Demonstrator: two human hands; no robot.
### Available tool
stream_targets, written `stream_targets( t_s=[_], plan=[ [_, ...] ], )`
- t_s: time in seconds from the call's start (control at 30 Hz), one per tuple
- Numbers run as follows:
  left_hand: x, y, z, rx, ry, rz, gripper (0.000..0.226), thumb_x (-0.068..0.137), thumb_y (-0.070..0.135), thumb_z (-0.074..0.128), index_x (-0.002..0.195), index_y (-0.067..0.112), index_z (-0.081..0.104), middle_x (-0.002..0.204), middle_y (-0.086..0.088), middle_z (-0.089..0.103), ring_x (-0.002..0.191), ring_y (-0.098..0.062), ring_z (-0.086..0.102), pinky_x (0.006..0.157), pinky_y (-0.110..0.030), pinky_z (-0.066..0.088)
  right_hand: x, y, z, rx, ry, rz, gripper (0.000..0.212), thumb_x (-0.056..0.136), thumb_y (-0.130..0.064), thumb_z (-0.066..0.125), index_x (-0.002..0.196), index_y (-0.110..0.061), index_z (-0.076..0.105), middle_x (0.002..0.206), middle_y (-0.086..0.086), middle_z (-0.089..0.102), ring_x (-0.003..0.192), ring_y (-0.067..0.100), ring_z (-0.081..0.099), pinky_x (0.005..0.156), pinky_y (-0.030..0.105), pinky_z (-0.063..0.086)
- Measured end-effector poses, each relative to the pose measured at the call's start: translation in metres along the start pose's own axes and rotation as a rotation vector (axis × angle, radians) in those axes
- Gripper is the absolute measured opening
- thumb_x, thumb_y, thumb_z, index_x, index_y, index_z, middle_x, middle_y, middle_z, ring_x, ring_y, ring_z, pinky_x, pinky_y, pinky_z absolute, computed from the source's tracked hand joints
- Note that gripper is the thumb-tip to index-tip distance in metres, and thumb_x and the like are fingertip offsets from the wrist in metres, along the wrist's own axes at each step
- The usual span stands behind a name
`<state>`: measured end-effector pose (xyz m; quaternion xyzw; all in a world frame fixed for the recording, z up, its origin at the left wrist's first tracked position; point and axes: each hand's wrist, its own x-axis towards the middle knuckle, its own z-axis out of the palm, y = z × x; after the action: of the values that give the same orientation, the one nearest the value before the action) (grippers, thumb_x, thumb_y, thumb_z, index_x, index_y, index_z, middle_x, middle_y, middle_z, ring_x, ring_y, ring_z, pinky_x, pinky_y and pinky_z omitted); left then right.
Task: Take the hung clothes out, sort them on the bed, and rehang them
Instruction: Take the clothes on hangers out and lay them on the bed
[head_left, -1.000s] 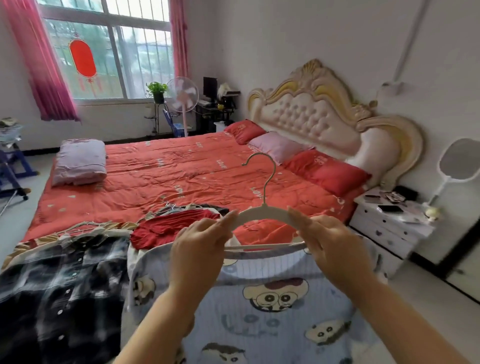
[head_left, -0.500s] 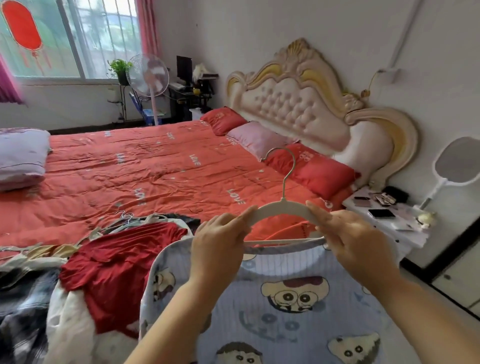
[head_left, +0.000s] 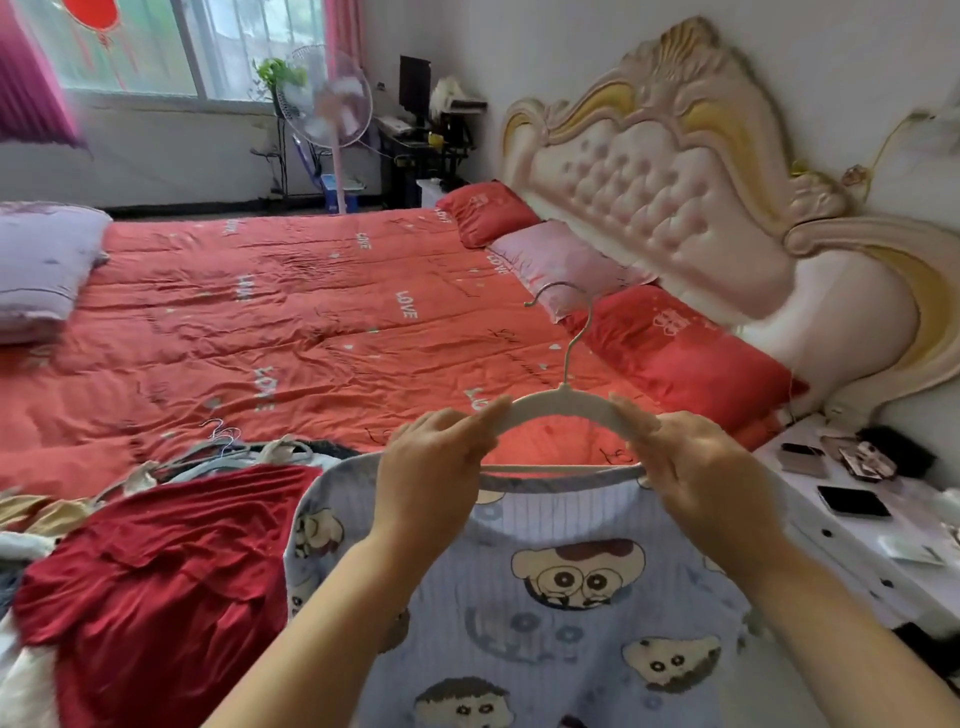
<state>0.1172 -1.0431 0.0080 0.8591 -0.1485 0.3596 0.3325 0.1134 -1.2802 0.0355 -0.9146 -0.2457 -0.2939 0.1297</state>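
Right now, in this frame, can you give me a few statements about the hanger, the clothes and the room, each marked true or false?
1. The left hand and the right hand both hold the white hanger. True.
2. The hanger's hook points down. False: it points up.
3. A plain red shirt is on the hanger. False: the pale blue cartoon shirt is at the hanger; the red garment lies on the bed, to the left of it.
4. A dark phone lies on the nightstand. True.
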Motion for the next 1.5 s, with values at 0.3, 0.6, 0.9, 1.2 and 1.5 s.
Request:
stream_targets(
  t_s=[0.3, 0.6, 0.9, 1.2, 1.5],
  plan=[
    [0.067, -0.038, 0.084, 0.136, 0.011, -0.159, 0.039, 0.071, 0.011, 0.064, 0.108, 0.023, 0.07, 0.067, 0.002, 0.065, 0.052, -0.018, 0.056, 0.051, -0.025, 0.038, 0.096, 0.103, 0.075, 0.093, 0.023, -0.126, 0.045, 0.072, -0.018, 0.065, 0.117, -0.019, 0.063, 0.066, -0.002, 0.065, 0.049, 0.005, 0.05, 0.053, 0.007, 0.031],
    [0.105, -0.107, 0.128, 0.096, -0.038, -0.332, 0.042, 0.074, 0.015, 0.059, 0.114, 0.023, 0.067, 0.076, -0.003, 0.068, 0.059, -0.022, 0.06, 0.052, -0.033, 0.048, 0.158, 0.146, 0.165, 0.295, -0.015, -0.143, 0.051, 0.081, -0.017, 0.061, 0.129, -0.028, 0.05, 0.074, 0.003, 0.065, 0.059, 0.02, 0.06, 0.047, 0.03, 0.052],
    [0.141, -0.18, 0.155, 0.071, -0.088, -0.376, 0.041, 0.076, 0.006, 0.068, 0.116, 0.019, 0.067, 0.086, -0.008, 0.07, 0.07, -0.027, 0.063, 0.063, -0.037, 0.053, 0.208, 0.158, 0.23, 0.331, -0.062, -0.117, 0.045, 0.084, -0.025, 0.047, 0.13, -0.028, 0.046, 0.077, 0.004, 0.066, 0.062, 0.022, 0.061, 0.052, 0.03, 0.053],
    [0.173, -0.245, 0.186, 0.115, -0.126, -0.541, 0.04, 0.082, 0.008, 0.065, 0.12, 0.021, 0.064, 0.088, -0.009, 0.068, 0.078, -0.03, 0.06, 0.069, -0.044, 0.05, 0.263, 0.179, 0.316, 0.437, -0.132, -0.149, 0.044, 0.085, -0.023, 0.044, 0.129, -0.027, 0.046, 0.077, 0.004, 0.064, 0.066, 0.021, 0.059, 0.061, 0.027, 0.048],
    [0.19, -0.335, 0.248, 0.276, -0.177, -0.719, 0.045, 0.076, 0.003, 0.069, 0.12, 0.014, 0.064, 0.089, -0.009, 0.069, 0.08, -0.034, 0.062, 0.071, -0.043, 0.048, 0.313, 0.208, 0.44, 0.553, -0.372, -0.082, 0.043, 0.087, -0.024, 0.042, 0.127, -0.02, 0.056, 0.078, 0.001, 0.059, 0.068, 0.02, 0.054, 0.058, 0.036, 0.048]
  ],
)
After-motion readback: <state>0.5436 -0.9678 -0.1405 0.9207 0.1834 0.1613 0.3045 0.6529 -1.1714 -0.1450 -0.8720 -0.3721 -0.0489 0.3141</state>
